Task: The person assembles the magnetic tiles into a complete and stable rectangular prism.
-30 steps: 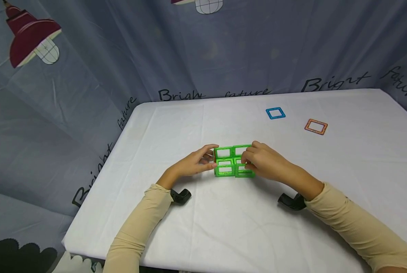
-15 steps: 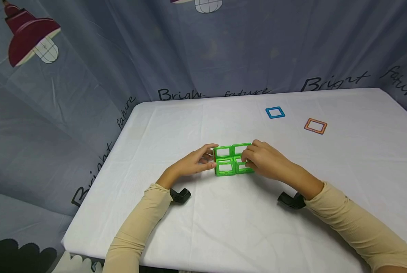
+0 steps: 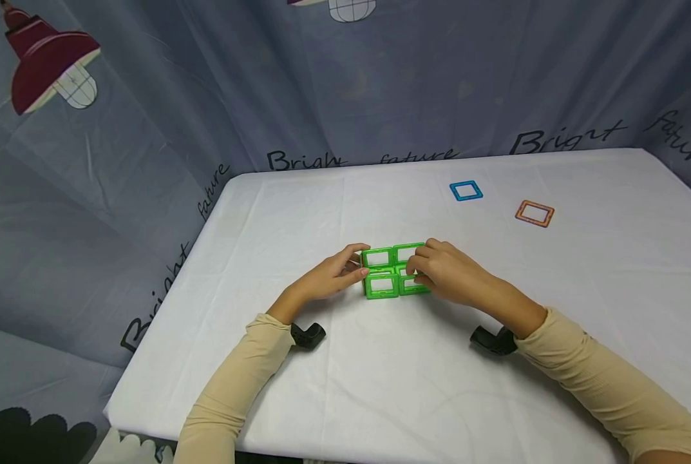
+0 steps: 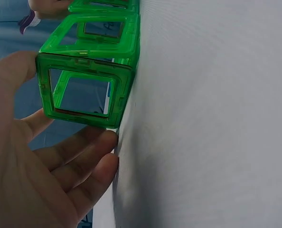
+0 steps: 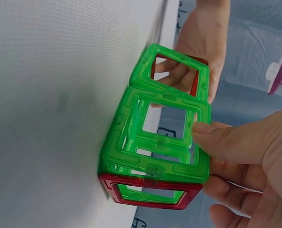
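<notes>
Green plastic blocks (image 3: pixel 399 283), joined together, sit on the white table (image 3: pixel 380 386). The left hand (image 3: pixel 329 277) holds their left end, and the right hand (image 3: pixel 452 274) pinches their right end

Green frames (image 5: pixel 165 96), red end frame (image 5: pixel 131 180), 1 blue frame (image 3: pixel 469 198), 1 orange frame (image 3: pixel 532 222), white cloth (image 3: pixel 380 374), black-lettered blue-grey curtain (image 3: pixel 380 90)

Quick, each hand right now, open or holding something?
Left hand: holding the left end of the green tile structure.
Right hand: pinching its right end.
</notes>
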The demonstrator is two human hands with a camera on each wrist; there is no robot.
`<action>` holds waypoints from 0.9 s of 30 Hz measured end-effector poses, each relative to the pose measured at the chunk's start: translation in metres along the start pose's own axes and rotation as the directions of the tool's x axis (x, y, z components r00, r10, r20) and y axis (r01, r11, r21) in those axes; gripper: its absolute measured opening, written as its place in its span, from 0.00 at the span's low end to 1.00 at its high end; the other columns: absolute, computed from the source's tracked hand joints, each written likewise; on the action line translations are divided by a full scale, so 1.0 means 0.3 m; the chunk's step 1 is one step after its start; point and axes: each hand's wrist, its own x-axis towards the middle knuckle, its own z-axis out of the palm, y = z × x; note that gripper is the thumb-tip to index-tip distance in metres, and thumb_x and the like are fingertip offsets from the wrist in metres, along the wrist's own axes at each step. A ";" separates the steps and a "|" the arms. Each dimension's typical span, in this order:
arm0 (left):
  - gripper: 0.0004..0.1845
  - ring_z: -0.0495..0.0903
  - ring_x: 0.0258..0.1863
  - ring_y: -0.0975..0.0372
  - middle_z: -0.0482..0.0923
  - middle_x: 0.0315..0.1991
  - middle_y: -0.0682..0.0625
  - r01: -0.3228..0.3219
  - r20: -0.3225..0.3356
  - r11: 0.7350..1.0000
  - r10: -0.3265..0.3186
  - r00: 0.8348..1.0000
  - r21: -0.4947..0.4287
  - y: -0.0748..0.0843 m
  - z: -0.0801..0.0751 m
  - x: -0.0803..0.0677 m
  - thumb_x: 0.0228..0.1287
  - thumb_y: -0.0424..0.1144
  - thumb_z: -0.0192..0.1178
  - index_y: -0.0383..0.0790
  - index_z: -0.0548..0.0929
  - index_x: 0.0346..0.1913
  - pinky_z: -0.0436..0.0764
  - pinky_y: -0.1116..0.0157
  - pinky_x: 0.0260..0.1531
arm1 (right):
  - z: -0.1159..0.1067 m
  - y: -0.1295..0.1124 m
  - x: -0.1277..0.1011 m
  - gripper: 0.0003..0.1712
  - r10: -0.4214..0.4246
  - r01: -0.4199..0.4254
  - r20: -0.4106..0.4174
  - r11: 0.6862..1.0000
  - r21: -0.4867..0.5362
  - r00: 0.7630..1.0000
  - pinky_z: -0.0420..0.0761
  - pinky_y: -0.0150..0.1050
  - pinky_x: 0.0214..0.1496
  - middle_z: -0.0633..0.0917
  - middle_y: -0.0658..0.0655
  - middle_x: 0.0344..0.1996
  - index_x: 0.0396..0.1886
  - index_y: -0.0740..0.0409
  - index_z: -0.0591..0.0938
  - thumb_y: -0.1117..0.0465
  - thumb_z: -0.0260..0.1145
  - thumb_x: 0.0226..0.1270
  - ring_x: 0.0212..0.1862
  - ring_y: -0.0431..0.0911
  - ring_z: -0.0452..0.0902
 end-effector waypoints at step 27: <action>0.26 0.76 0.47 0.64 0.76 0.49 0.52 0.025 -0.002 0.999 -0.025 1.000 -0.027 -0.004 0.002 0.000 0.65 0.48 0.53 0.47 0.63 0.64 0.76 0.66 0.49 | 0.007 0.006 0.008 0.10 0.053 -0.052 -0.014 0.998 0.027 0.999 0.72 0.36 0.32 0.84 0.53 0.29 0.28 0.56 0.82 0.69 0.74 0.44 0.32 0.46 0.72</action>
